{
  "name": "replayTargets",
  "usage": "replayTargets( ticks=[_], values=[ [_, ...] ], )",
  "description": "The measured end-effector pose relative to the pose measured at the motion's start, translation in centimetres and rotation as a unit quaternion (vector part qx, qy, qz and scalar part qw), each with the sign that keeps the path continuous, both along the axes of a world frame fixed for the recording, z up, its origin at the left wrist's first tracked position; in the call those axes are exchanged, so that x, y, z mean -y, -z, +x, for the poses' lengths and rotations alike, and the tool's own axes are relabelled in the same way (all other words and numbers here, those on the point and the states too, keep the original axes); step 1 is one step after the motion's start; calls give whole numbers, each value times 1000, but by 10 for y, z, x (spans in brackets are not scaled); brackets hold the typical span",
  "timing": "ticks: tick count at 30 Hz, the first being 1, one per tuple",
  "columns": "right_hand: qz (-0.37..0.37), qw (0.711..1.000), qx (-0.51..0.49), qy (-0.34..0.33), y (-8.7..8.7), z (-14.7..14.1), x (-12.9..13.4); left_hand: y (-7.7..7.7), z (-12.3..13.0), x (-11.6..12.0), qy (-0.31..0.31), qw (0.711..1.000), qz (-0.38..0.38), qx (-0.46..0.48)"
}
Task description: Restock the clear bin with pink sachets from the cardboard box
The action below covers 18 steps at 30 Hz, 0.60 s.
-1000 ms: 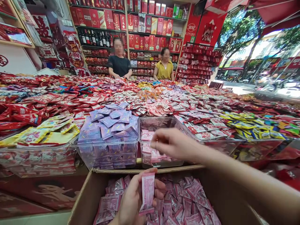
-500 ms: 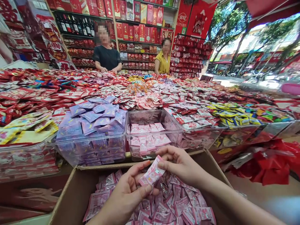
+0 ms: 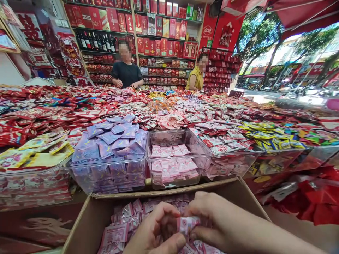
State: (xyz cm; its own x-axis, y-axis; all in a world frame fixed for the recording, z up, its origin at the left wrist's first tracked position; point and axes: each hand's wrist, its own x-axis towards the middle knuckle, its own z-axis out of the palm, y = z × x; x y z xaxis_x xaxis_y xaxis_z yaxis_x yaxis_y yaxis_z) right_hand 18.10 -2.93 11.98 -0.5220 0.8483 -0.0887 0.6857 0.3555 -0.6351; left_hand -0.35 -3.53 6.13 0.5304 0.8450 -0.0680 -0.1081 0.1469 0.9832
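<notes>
A street-front sweet shop: clear plastic bins [image 3: 169, 138] hold sorted wrapped sweets [image 3: 111, 141], shelves [image 3: 135, 24] behind carry red gift boxes [image 3: 164, 47] and wine bottles [image 3: 95, 43], and the right side opens to trees [image 3: 261, 38] and parked scooters [image 3: 293, 94] past a red awning [image 3: 312, 16].

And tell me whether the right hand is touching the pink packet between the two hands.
Touching. The head view shows the right hand with the pink packet pinched between its thumb and curled fingers.

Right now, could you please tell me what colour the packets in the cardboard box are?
The packets are mostly pink, seen in the head view.
</notes>
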Motion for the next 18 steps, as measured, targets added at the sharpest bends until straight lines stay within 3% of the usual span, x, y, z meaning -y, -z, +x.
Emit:
replayTargets(
  ticks=[5, 8, 10, 12, 15, 18],
  values=[
    [55, 982, -166, 77, -58, 11, -45, -2, -5, -1, 23, 999, 9, -38],
    [45, 962, -249, 99, -73, 4, -90, 2, 0, -1, 29, 993, 44, -108],
    [-30, 972, -222, 71, -67, -8, -117, 4, 2, -1, 45, 989, 51, -135],
    [-87, 986, -128, 54, -54, -22, -138, 7, 4, -1, 69, 984, 47, -159],
    [-81, 994, 35, 65, -32, -41, -157, 13, 3, -2, 88, 976, 72, -185],
    [-81, 990, 101, 48, -17, -53, -165, 19, 1, -4, 100, 966, 102, -217]
  ],
)
